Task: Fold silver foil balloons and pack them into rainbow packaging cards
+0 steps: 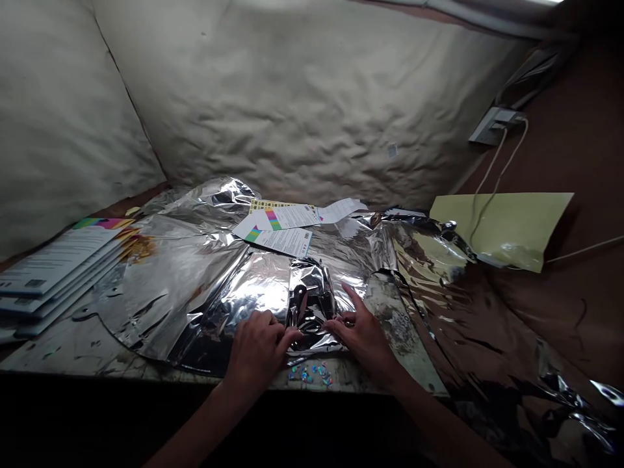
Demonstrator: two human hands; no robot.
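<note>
A small folded packet of shiny silver foil [312,299] lies at the front of the table, on top of a large loose sheet of the same foil [195,273]. My left hand [258,344] is closed at the packet's lower left edge, fingers curled and thumb pressed against it. At the packet's right edge is my right hand [365,335], its index finger stretched forward while the thumb and curled fingers pinch the foil. Just below the packet, small iridescent bits [312,374] are scattered near the table's front edge.
Printed cards [283,239] lie on the foil behind the packet. A stack of printed cards [58,260] is at the left. Yellowish paper [502,227] stands at the right, under a wall socket [494,127] with hanging cables. Foil drapes off the table's right side.
</note>
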